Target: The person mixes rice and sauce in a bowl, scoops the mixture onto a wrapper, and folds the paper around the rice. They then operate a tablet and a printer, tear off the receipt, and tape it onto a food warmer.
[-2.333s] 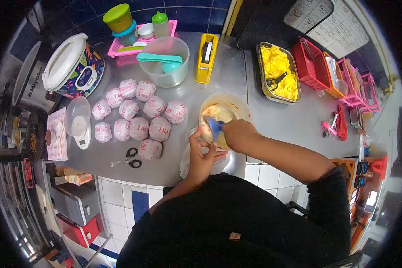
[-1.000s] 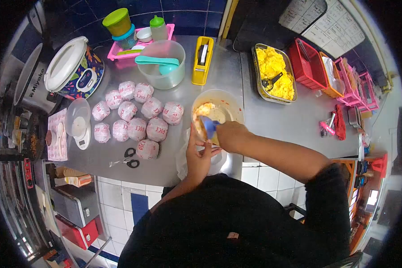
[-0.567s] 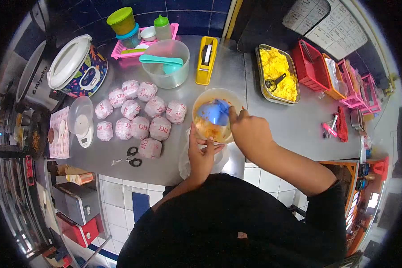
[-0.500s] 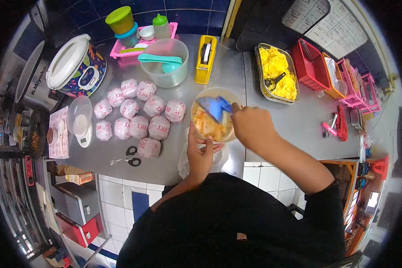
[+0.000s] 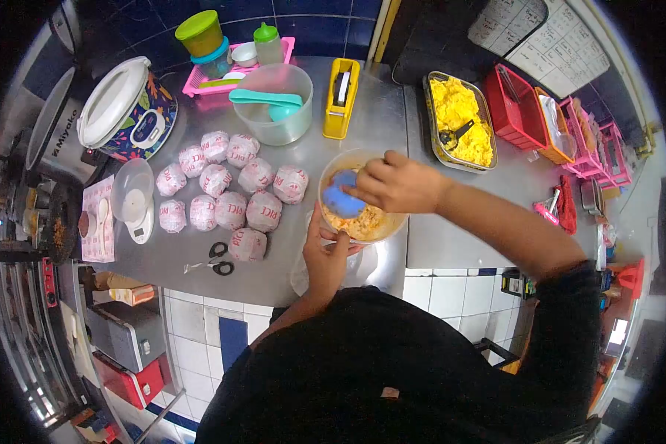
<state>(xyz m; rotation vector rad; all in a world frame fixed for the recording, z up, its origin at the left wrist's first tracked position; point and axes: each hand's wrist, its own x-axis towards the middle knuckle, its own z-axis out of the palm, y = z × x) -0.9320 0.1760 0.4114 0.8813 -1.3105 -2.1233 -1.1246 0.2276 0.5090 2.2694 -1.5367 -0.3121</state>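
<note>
With the blue scoop [image 5: 342,198] clamped by the right hand [image 5: 407,183], the mixture [image 5: 368,222] below those fingers is seemingly being stirred, the bowl [image 5: 348,158] gripped by the left hand's [image 5: 328,260] fingers.

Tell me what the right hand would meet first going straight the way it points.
Past its blue tool, the right hand would probably meet the left wall of the bowl; its height is unclear, so it might pass over toward the wrapped bundles.
</note>
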